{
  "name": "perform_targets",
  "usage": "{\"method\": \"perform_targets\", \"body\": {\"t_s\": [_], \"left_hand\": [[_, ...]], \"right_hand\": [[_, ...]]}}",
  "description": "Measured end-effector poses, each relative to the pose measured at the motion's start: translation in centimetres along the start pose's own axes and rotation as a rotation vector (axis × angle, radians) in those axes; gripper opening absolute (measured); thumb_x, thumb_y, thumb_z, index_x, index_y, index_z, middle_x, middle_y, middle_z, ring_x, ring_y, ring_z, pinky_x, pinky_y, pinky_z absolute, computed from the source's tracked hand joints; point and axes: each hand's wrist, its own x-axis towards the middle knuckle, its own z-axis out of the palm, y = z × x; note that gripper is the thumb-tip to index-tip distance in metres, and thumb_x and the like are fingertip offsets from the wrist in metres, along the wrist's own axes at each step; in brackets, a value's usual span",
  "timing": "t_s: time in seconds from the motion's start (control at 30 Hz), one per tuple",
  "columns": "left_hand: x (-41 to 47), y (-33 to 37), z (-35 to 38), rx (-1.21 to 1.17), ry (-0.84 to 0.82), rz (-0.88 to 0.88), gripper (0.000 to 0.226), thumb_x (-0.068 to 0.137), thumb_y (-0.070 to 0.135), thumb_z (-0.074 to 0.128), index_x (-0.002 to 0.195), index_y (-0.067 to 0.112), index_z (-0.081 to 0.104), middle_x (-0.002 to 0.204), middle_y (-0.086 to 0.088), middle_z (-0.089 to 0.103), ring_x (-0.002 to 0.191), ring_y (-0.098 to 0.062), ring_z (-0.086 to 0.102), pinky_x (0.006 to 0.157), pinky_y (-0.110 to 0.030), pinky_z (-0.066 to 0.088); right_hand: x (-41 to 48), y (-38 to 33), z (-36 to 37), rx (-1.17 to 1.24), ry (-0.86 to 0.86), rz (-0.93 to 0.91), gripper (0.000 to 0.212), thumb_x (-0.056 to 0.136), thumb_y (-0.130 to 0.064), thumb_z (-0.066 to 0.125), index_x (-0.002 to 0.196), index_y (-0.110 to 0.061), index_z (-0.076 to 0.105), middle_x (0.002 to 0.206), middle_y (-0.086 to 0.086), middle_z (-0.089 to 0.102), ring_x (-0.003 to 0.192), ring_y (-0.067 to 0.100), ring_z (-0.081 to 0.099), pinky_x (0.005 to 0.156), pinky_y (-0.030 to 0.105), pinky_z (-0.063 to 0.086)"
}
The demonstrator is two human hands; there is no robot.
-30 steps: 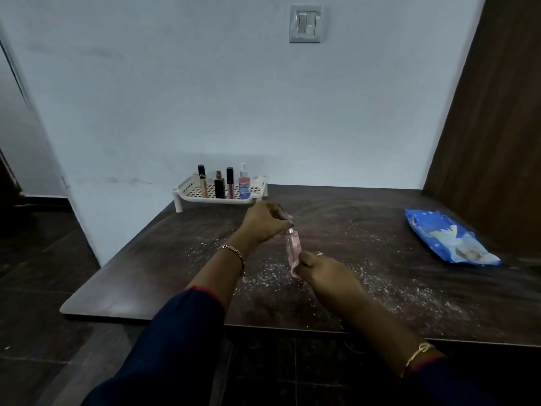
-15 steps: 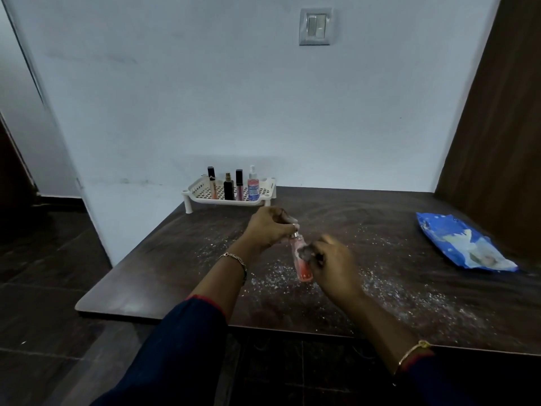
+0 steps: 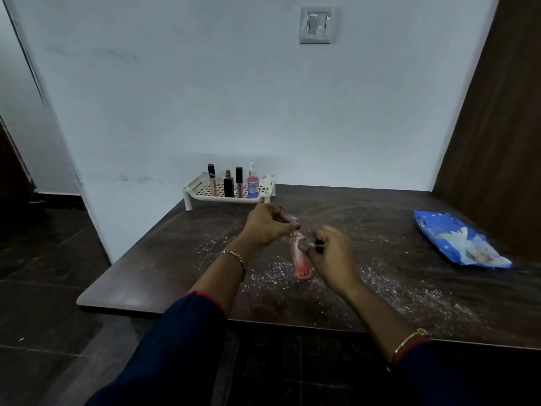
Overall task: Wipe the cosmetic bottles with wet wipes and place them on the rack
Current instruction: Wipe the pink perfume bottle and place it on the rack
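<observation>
The left hand [image 3: 268, 227] pinches the top of a pink bottle [image 3: 300, 259] above the table [image 3: 205, 244] — well short of the rack [image 3: 231, 197]. The right hand [image 3: 329, 253] curls against its side; its grip is blurred — I cannot tell.

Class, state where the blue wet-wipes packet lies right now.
The blue wet-wipes packet lies flat on the dark table, far right in the head view, near the brown panel.

The room is dim, with a cool bluish cast on the white wall [image 3: 205, 98]. The light looks soft and even, and only a faint shadow sits on the wall behind the rack [image 3: 229, 191]. The right hand [image 3: 330, 253] is smeared by motion blur. The wide lens bends the wall's edges outward, and the dark floor [image 3: 44, 288] loses detail.
</observation>
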Motion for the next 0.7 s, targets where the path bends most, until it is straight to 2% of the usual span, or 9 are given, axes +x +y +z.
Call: {"method": "perform_targets", "body": {"t_s": [0.1,0.23,0.33,0.43,0.47,0.57,0.7], "left_hand": [[-0.4,-0.1,0.3,0.001,0.027,0.036,0.014,0.072,0.004,0.077,0.081,0.001,0.066,0.09,-0.016,0.071,0.08,-0.023,0.069,0.075,-0.033,0.059],[-0.4,-0.8,0.2,-0.045,0.08,0.033,0.016,0.071,0.003,0.077,0.082,-0.002,0.067,0.09,-0.015,0.072,0.08,-0.022,0.07,0.072,-0.033,0.06],[-0.4,-1.1,-0.1,-0.1,0.07,0.002,0.017,0.072,0.0,0.075,0.083,-0.008,0.065,0.09,-0.017,0.071,0.079,-0.024,0.069,0.068,-0.033,0.06],[-0.6,-1.2,-0.4,-0.133,0.073,-0.029,0.019,0.074,-0.002,0.073,0.087,-0.012,0.063,0.086,-0.013,0.069,0.068,-0.017,0.066,0.055,-0.021,0.057],[-0.6,-1.2,-0.4,-0.147,0.08,-0.039,0.02,0.075,-0.002,0.073,0.088,-0.013,0.062,0.084,-0.011,0.069,0.065,-0.014,0.066,0.053,-0.019,0.055],[-0.8,-1.2,-0.6,-0.162,0.089,-0.055,0.022,0.075,-0.003,0.072,0.091,-0.014,0.061,0.082,-0.009,0.067,0.066,-0.014,0.065,0.053,-0.019,0.056],[-0.8,-0.9,-0.5,-0.184,0.08,-0.052,0.013,0.075,-0.005,0.071,0.083,-0.01,0.062,0.081,-0.011,0.066,0.062,-0.012,0.063,0.049,-0.015,0.051]], "right_hand": [[0.7,-0.5,0.7,0.062,0.063,0.048,0.013,0.081,-0.012,0.069,0.074,-0.009,0.058,0.083,0.003,0.06,0.077,0.02,0.057,0.07,0.034,0.052],[-0.8,0.2,1.2,0.014,0.062,0.002,0.014,0.08,-0.011,0.068,0.072,-0.004,0.059,0.081,0.007,0.059,0.072,0.02,0.056,0.066,0.042,0.051],[-2.0,1.3,1.2,-0.081,-0.01,-0.011,0.014,0.077,-0.009,0.071,0.068,-0.004,0.062,0.077,0.005,0.059,0.067,0.018,0.054,0.06,0.039,0.049],[-3.1,2.0,0.9,-0.096,-0.075,0.011,0.02,0.072,-0.009,0.074,0.059,-0.01,0.059,0.071,-0.001,0.055,0.063,0.011,0.05,0.054,0.026,0.04],[-3.3,2.1,0.8,-0.096,-0.09,0.025,0.022,0.071,-0.009,0.075,0.057,-0.013,0.058,0.07,-0.002,0.055,0.063,0.01,0.049,0.055,0.025,0.038],[-3.3,2.1,0.7,-0.095,-0.104,0.051,0.02,0.069,-0.008,0.075,0.057,-0.014,0.061,0.071,-0.002,0.06,0.066,0.01,0.055,0.06,0.029,0.044],[-2.5,1.7,0.9,-0.097,-0.106,0.025,0.012,0.07,-0.01,0.075,0.061,-0.014,0.067,0.072,-0.005,0.062,0.064,0.002,0.051,0.058,0.021,0.037]]}}
